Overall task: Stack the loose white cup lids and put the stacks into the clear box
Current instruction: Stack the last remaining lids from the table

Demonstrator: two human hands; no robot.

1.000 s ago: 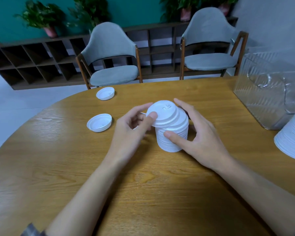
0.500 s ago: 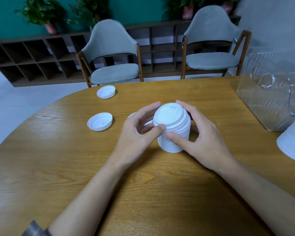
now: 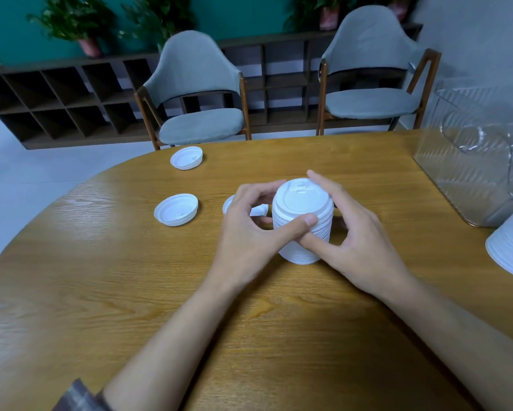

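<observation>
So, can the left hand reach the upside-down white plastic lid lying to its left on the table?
Probably yes. The upside-down white plastic lid lies close to the left hand on the wooden table, nothing between them. That hand grips the stack of white lids, so it must let go first.
</observation>
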